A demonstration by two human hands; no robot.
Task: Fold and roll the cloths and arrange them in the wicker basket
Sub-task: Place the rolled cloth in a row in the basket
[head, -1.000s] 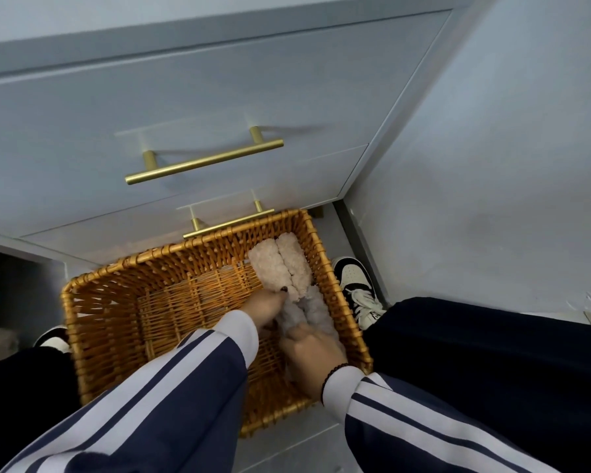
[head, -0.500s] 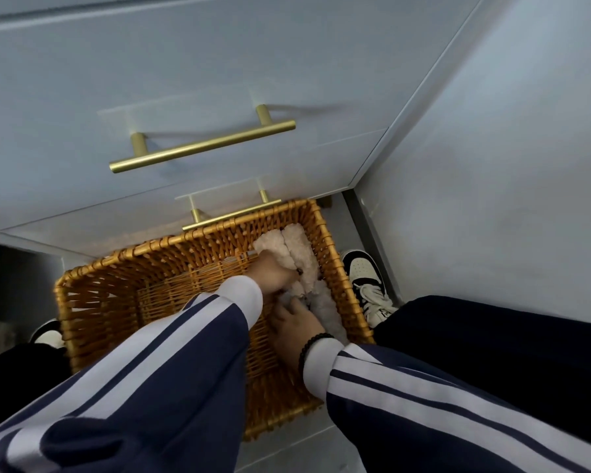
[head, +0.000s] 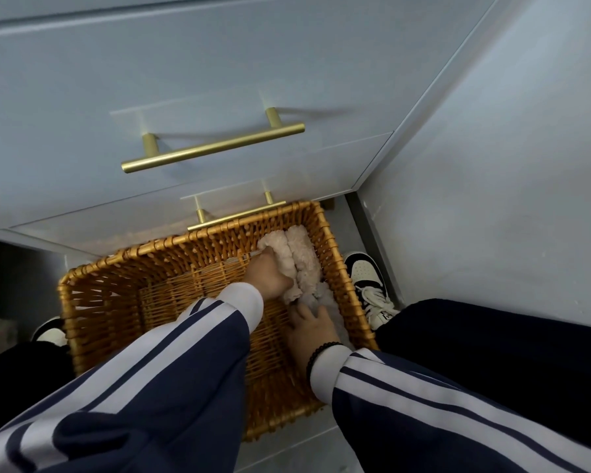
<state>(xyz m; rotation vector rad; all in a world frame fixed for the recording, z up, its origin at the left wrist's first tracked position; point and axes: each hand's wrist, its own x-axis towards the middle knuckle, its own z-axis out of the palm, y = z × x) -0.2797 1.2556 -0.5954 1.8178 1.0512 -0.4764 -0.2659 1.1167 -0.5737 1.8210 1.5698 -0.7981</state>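
- Basket (head: 93, 302) of golden-brown wicker is standing on the floor in front of pale drawers with brass handles (head: 212, 150); its left part is showing only the woven bottom, so I am judging that many cloths are still waiting to be arranged.
- Left hand (head: 268, 276) is reaching into the far right corner of the basket and is pressing against the side of the cream rolled cloths (head: 302, 261). Its fingers are looking curled against the nearer roll, but whether they are really gripping it I cannot tell.
- The two cream rolls are lying side by side along the right wall, touching each other, fluffy and thick, and they are looking tight enough to keep their shape.
- Right hand (head: 313, 327) is resting nearer to the person, with fingers fairly straight on a greyish-white cloth (head: 326, 298) that is lying just behind the cream rolls, against the same wall.
- For doing this step well, I am thinking both hands should be pushing the rolls snugly toward the wall and toward each other, keeping the loose end underneath so nothing is unrolling.
- Soft pile is probably compressing easily, so gentle, even pressure is seeming enough.
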